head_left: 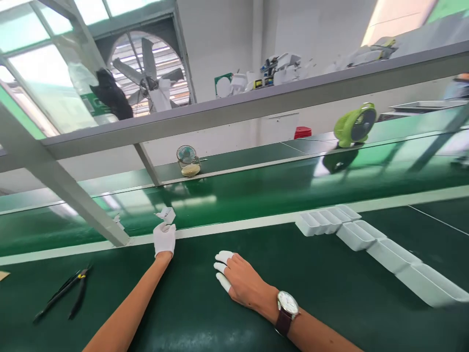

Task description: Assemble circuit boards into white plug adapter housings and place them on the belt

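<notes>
Head view is showing the white-gloved left hand [164, 239] gripping a small, white, boxy piece [168, 213] above the near edge of the glossy green strip [242, 198], while the right hand [240, 281], wearing white fingertip covers [224, 256], is holding its grip loosely open over the dark-green desk [190, 308].

No words, brands, numbers or signs are showing legibly. A round silver wristwatch with a white dial and dark brown strap [288, 304] is facing upward behind the person's right hand [244, 281], its dial markings appearing too small to make out. At upper left, a clear plastic bottle [84, 88] is bearing a green label [95, 104], but blur is keeping any lettering on it from being read.
</notes>
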A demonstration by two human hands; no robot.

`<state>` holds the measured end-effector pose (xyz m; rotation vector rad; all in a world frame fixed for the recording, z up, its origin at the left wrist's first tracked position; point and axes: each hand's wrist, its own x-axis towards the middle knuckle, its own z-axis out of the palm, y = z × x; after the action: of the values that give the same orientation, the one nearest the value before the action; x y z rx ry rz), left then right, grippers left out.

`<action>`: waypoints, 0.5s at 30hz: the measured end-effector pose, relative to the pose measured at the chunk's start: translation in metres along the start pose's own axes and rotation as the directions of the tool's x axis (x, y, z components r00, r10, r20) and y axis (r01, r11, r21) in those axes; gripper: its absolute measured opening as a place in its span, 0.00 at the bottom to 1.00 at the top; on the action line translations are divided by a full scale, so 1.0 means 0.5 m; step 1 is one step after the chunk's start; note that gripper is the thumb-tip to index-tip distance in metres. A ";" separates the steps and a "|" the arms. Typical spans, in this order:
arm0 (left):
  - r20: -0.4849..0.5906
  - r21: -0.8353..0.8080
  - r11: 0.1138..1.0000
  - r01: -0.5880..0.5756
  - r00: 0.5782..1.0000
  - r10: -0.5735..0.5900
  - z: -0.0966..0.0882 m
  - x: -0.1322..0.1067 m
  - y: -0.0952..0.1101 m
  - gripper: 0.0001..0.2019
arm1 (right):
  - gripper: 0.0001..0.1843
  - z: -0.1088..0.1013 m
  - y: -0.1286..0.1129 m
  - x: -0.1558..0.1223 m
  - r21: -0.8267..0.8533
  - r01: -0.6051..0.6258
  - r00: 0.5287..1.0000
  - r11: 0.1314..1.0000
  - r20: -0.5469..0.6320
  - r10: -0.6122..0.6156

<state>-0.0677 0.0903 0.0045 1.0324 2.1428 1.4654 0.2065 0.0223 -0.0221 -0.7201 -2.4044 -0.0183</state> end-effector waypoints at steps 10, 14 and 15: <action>0.557 -0.081 0.933 -0.350 0.760 0.334 0.154 -0.178 0.125 0.11 | 0.12 0.000 0.003 0.003 -0.098 0.018 0.977 0.995 0.212 0.004; 0.740 -0.246 0.753 -0.610 0.383 0.552 0.240 -0.274 0.219 0.11 | 0.13 0.010 0.005 0.000 -0.113 0.039 0.966 0.993 0.258 -0.009; 0.765 -0.279 0.702 -0.655 0.289 0.575 0.261 -0.296 0.238 0.12 | 0.13 0.009 0.005 0.000 -0.107 0.044 0.963 0.993 0.270 -0.014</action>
<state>0.1596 0.0917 0.0422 2.2243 1.1048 0.7583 0.2051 0.0253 -0.0263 -0.7818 -2.6911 -0.0729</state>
